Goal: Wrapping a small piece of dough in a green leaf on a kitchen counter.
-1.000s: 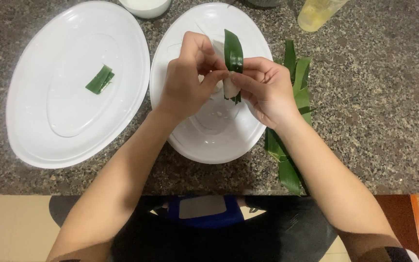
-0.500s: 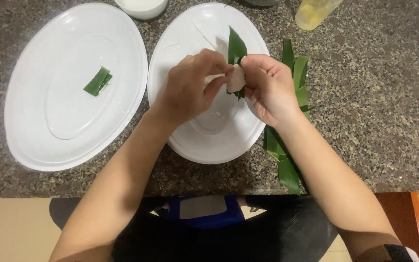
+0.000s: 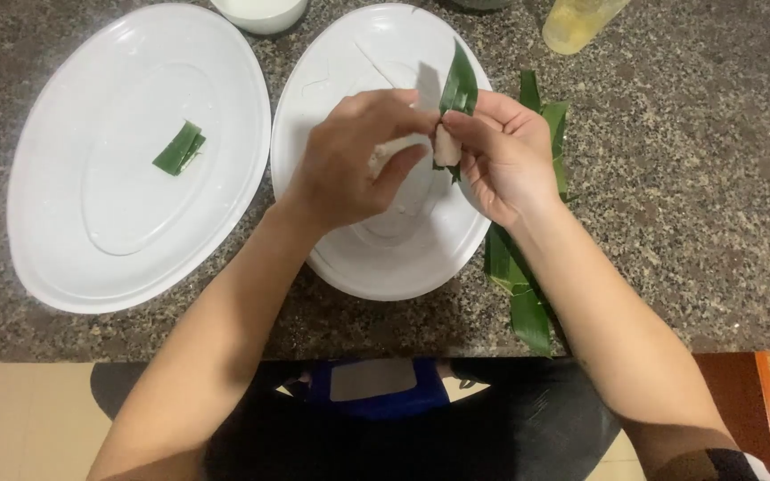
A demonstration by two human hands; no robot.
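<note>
Speckled grey stone desk (image 3: 688,223); large white oval plate (image 3: 64,232) at left bearing a small folded green leaf piece (image 3: 179,149); second white oval plate (image 3: 376,258) centre; loose green leaves (image 3: 514,285) right of it; left hand (image 3: 358,160) and right hand (image 3: 510,160) both pinched on upright green leaf strip wrapping a pale filling (image 3: 454,98), held between them above centre plate

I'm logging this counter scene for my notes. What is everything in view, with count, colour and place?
Oval plates: 2, white, side by side on the counter.
Folded leaf piece: 1, green, on the left plate.
Leaf strip: 1, green, wrapped around something pale, held over the right plate.
Loose leaves: a few, green, right of the right plate.
Bowl: 1, white, top edge.
Bottle: 1, yellowish, top edge.
Counter: 1, speckled grey.
Left hand: touching the wrap.
Right hand: holding the leaf strip.
</note>
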